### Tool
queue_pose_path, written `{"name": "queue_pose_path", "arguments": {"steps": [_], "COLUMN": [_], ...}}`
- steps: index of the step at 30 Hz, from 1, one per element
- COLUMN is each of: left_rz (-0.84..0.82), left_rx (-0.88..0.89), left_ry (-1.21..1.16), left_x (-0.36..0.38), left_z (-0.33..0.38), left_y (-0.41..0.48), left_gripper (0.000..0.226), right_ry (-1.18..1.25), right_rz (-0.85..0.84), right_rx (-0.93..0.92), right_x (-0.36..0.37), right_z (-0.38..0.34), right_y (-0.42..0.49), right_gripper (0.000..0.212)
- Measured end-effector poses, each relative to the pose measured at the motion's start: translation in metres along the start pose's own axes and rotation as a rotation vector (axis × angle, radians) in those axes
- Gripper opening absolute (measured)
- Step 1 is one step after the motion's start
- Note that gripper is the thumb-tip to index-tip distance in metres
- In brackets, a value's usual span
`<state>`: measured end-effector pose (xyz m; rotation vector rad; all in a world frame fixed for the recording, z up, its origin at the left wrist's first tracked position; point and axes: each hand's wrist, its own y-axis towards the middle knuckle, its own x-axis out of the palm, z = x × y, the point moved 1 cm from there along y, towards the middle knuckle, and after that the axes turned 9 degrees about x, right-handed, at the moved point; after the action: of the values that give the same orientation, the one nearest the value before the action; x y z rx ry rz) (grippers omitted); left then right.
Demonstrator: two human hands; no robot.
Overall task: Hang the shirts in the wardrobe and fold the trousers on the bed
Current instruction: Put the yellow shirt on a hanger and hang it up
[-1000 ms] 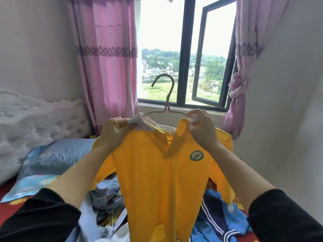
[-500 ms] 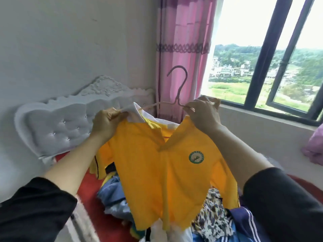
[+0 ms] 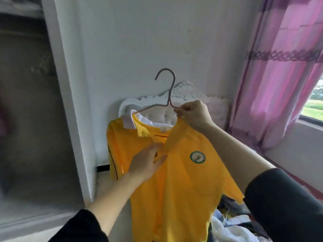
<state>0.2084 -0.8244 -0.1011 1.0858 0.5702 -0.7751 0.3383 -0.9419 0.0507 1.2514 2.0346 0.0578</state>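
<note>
I am looking at a yellow shirt [image 3: 183,180] that is carrying a white collar [image 3: 128,122], a round green and white badge [image 3: 198,156] and a dark line [image 3: 111,159] down its side. The hanger [image 3: 170,89] is looking grey. The curtain [image 3: 279,67] is showing pink with a purple chain-pattern band. I am wearing black sleeves [image 3: 279,206].

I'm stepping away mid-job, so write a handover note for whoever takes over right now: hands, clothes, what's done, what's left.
Right hand: pinches the hanger at its neck together with the yellow shirt, holding both up.
Left hand: flat, fingers straight, on the shirt's front.
Done: the shirt is on the hanger.
Left: hang it in the wardrobe, which appears to be the dark, blurred opening at left. Then sort the pile of clothes at lower right; I cannot tell which are trousers.
</note>
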Motion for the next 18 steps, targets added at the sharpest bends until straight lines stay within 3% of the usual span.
{"name": "queue_pose_path", "arguments": {"steps": [2,5,9,14,18], "left_rz": [0.013,0.052,-0.115,-0.216,-0.187], "left_rx": [-0.101,-0.111,-0.224,-0.418,-0.513], "left_ry": [0.008,0.064,0.166,0.127,0.113], "left_x": [-0.013,-0.047,-0.088,-0.141,-0.193], "left_z": [-0.037,-0.100,-0.189,-0.272,-0.338], "left_y": [-0.004,-0.018,-0.072,-0.103,-0.111], "left_gripper": [0.036,0.025,0.021,0.021,0.045], "right_ry": [0.025,0.037,-0.005,0.127,0.186], "right_rz": [-0.037,-0.067,-0.133,-0.263,-0.362], "right_rx": [-0.028,-0.036,-0.027,-0.057,-0.067], "right_x": [0.048,0.110,0.195,0.311,0.385], "right_z": [-0.028,-0.062,-0.098,-0.158,-0.212], "right_y": [0.010,0.027,0.045,0.048,0.058], "right_gripper": [0.022,0.020,0.031,0.021,0.022]}}
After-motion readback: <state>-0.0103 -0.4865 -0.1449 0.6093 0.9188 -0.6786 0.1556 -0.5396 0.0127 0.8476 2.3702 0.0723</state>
